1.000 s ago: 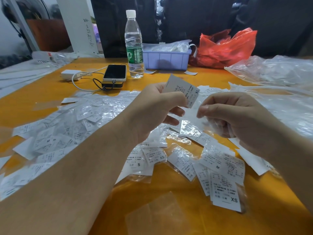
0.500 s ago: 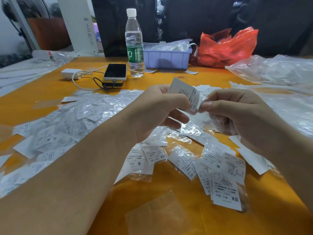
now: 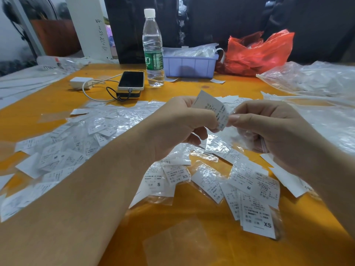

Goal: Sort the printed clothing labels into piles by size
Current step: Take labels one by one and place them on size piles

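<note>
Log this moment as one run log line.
left hand pinches label | right hand pinches its edge | sorted piles on table

Far side of the orange table (image 3: 48, 104): water bottle (image 3: 153, 48), phone (image 3: 131, 80) plugged into a white charger (image 3: 80, 82), purple bin (image 3: 190, 65), red plastic bag (image 3: 257, 54) far right.

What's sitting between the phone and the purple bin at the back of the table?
A clear water bottle with a green label stands between phone and bin, seen in the head view.

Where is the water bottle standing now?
In the head view the water bottle stands upright at the far side of the table, between the phone and the purple bin.
</note>
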Motion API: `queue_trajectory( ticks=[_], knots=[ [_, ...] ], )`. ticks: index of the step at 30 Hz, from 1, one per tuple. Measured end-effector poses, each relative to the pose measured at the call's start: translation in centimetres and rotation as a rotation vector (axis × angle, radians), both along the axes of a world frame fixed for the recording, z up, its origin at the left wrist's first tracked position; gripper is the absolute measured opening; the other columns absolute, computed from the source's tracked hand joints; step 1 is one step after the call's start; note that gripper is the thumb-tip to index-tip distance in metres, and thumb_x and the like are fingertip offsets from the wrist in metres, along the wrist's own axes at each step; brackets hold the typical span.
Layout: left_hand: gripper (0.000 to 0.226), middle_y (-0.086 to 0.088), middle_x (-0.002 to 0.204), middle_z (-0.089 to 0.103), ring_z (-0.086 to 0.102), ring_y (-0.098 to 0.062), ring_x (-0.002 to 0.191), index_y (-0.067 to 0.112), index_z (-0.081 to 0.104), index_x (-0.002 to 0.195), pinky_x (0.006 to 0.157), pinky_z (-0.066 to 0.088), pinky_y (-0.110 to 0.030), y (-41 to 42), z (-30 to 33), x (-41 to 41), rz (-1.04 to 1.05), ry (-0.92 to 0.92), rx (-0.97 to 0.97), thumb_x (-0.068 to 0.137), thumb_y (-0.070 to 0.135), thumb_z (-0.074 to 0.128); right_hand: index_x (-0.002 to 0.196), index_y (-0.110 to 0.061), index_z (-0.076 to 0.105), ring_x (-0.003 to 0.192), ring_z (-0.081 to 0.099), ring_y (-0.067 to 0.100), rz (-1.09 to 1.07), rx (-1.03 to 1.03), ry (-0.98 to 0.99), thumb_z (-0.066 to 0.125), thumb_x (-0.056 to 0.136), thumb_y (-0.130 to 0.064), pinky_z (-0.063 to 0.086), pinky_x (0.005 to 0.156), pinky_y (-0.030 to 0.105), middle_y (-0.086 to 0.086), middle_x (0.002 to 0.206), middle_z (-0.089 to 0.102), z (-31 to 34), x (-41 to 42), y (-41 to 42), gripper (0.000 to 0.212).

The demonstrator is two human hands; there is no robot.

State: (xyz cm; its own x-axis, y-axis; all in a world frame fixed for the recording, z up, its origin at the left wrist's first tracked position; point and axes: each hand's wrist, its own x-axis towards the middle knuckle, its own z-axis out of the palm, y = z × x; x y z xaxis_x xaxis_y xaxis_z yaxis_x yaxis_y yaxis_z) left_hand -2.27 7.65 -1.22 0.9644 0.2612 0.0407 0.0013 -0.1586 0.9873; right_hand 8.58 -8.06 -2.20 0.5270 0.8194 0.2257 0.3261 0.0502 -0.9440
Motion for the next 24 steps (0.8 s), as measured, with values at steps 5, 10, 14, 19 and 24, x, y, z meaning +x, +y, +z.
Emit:
queue_trajectory(
  ticks=[5,10,14,19,24],
  knots=[
    [0.019,0.004,0.063,0.064,0.054,-0.006,0.052,0.012,0.067,0.085,0.049,0.046,-0.018,-0.06,0.03,-0.04,0.005,0.016,0.052,0.083,-0.007,0.061,0.070,-0.008,0.068,0.046,0.030,0.009,0.021,0.012,0.000,0.069,0.068,-0.030,0.028,0.041,0.017,0.005,0.055,0.037,0.06,-0.14,0.03,0.023],
    [0.019,0.004,0.065,0.065,0.054,-0.006,0.052,0.013,0.067,0.087,0.048,0.046,-0.018,-0.02,-0.03,-0.07,0.025,0.025,0.059,0.083,-0.005,0.061,0.075,-0.005,0.069,0.046,0.028,0.010,0.001,0.001,-0.030,0.067,0.070,-0.032,0.029,0.041,0.017,0.001,0.052,0.036,0.03,0.10,0.02,0.028],
    [0.015,0.004,0.065,0.067,0.055,-0.007,0.053,0.016,0.066,0.090,0.049,0.047,-0.018,0.03,-0.16,0.08,0.008,0.044,0.065,0.087,0.002,0.060,0.076,-0.004,0.069,0.047,0.029,0.010,-0.008,-0.008,-0.048,0.066,0.075,-0.028,0.028,0.041,0.017,0.000,0.050,0.037,-0.01,0.18,0.01,0.025],
    [0.009,0.005,0.065,0.067,0.057,-0.007,0.055,0.020,0.068,0.086,0.051,0.048,-0.019,-0.06,-0.30,0.12,0.025,0.046,0.083,0.088,0.029,0.069,0.072,-0.004,0.067,0.043,0.030,0.007,-0.004,0.000,-0.031,0.065,0.071,-0.030,0.029,0.040,0.015,-0.001,0.049,0.037,0.07,-0.04,0.10,0.026],
    [0.012,0.008,0.061,0.066,0.057,-0.005,0.053,0.015,0.065,0.088,0.051,0.049,-0.019,0.05,-0.20,0.07,0.054,0.054,0.121,0.088,0.026,0.069,0.073,-0.004,0.068,0.044,0.030,0.007,-0.019,-0.012,-0.045,0.067,0.080,-0.021,0.029,0.040,0.016,-0.003,0.049,0.037,0.01,0.05,0.01,0.018]
  ],
)
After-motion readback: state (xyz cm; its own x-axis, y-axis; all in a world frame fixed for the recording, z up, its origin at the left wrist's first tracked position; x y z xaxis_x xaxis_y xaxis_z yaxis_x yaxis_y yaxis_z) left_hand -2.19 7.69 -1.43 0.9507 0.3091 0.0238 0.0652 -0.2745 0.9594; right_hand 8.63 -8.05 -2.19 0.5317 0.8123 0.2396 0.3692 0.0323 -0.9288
